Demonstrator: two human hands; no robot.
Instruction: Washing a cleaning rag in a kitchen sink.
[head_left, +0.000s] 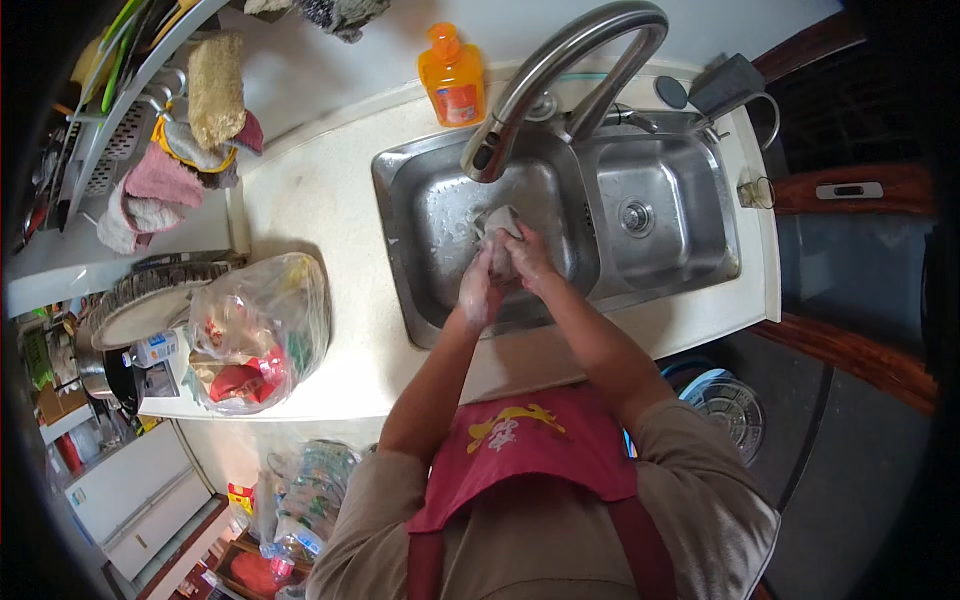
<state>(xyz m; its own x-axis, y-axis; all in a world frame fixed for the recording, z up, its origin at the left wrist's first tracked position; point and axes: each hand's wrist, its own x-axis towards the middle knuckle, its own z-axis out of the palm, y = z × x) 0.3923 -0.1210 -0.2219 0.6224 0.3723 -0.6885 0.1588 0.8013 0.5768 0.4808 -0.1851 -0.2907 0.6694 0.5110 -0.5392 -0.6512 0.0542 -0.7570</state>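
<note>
Over the larger basin of a stainless-steel double sink (442, 225), both hands grip one wet, greyish cloth (501, 221). My left hand (480, 285) is wrapped around its lower left side and looks wet or soapy. On the right side, my right hand (531, 259) has its fingers closed over the bunched fabric. The cloth is crumpled, and its lower part is mostly hidden by my hands. Above them arches a pull-down kitchen faucet (570, 60), its spray head beyond the cloth. No water stream can be made out. Drops and suds spot the basin floor.
An orange pump bottle (454, 82) stands behind the sink. The smaller basin (652, 202) lies to the right, with a glass (754, 193) at the counter edge. Leftward are a filled plastic bag (259, 330), a round wooden board (150, 304) and hanging cloths (161, 180).
</note>
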